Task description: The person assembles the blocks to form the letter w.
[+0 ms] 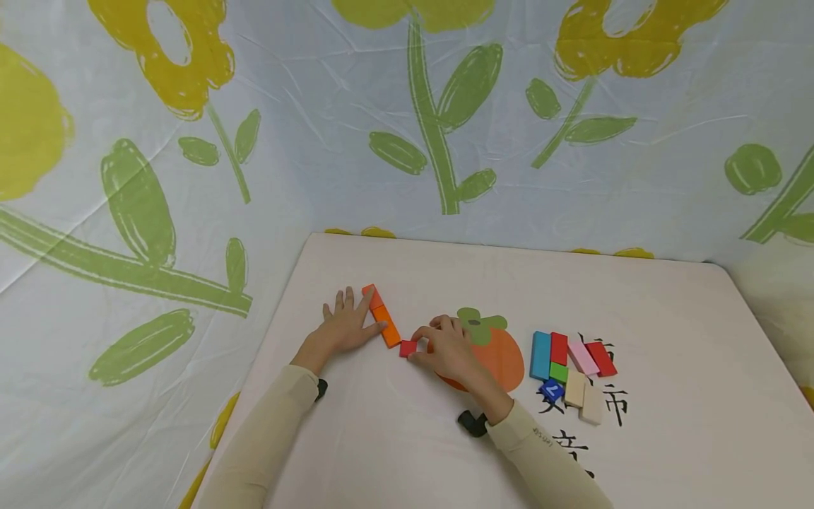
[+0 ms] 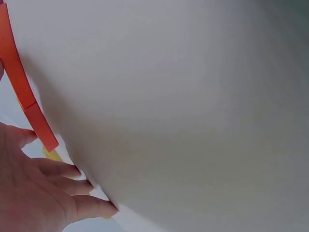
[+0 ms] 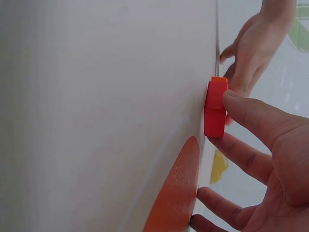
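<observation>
Orange-red block (image 1: 376,300) lies flat, end to end with an orange block (image 1: 389,331), and there's the small red block (image 1: 407,348), just beside its near end!

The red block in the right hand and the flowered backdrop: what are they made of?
The red block looks like smooth painted wood, possibly plastic: flat, evenly coloured faces. The flowered backdrop seems to be thin printed fabric, perhaps plastic sheeting, since creases run across it.

A pale table (image 1: 394,431) is carrying two orange blocks (image 1: 386,329), end to end toward its left edge; a small red block (image 1: 408,349) is sitting just beside them, and eight coloured blocks (image 1: 574,388) are clustering toward the right edge.
</observation>
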`<state>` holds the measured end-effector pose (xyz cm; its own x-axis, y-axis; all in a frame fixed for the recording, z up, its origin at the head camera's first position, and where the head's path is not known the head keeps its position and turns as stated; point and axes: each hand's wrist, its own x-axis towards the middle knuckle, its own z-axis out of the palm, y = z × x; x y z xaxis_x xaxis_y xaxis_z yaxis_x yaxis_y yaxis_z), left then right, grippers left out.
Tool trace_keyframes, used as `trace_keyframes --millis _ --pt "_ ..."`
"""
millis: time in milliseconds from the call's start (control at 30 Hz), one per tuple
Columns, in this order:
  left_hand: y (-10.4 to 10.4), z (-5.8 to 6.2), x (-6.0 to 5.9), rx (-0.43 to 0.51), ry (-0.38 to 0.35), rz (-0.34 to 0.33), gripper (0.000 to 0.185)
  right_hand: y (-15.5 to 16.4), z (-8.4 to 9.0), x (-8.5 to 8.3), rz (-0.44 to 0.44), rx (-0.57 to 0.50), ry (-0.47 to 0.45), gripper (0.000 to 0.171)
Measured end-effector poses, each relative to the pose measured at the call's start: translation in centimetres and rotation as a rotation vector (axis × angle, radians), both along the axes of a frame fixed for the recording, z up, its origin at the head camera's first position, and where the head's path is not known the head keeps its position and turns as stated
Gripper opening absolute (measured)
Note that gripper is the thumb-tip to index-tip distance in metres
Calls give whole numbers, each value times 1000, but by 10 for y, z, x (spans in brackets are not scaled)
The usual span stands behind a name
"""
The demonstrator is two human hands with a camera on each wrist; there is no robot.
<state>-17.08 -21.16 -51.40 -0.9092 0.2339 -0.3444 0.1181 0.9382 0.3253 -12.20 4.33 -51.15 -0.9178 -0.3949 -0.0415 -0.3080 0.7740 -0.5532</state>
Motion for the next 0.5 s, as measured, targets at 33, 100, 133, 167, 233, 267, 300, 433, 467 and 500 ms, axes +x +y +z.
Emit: trace_keyframes --millis 33,100,133,167,233,267,300,433,467,500 --pt "0 0 0 0 2 -1 93 0 0 0 -1 1 0 27" --pt "1 1 1 -3 1 -4 92 0 1 0 -2 4 -3 27" --pt "1 1 1 -4 1 -6 92 -1 1 0 -2 7 -5 27" --pt "1 2 1 -5 1 -8 92 -1 1 0 -3 9 -6 27" --pt "1 2 1 -6 2 -13 91 -1 1 0 -7 13 -12 27" --pt "0 1 1 -4 3 -14 91 -1 1 0 -8 12 -14 27" --pt "0 1 1 -1 4 -15 90 -1 1 0 -9 11 -15 27" --pt "0 -1 2 7 12 -8 90 0 0 0 -5 -1 -17 27" --pt "1 -1 2 3 16 -6 91 0 1 0 -2 -8 -15 27" --pt "2 -2 4 -1 18 -5 92 1 0 0 0 -14 -13 27"
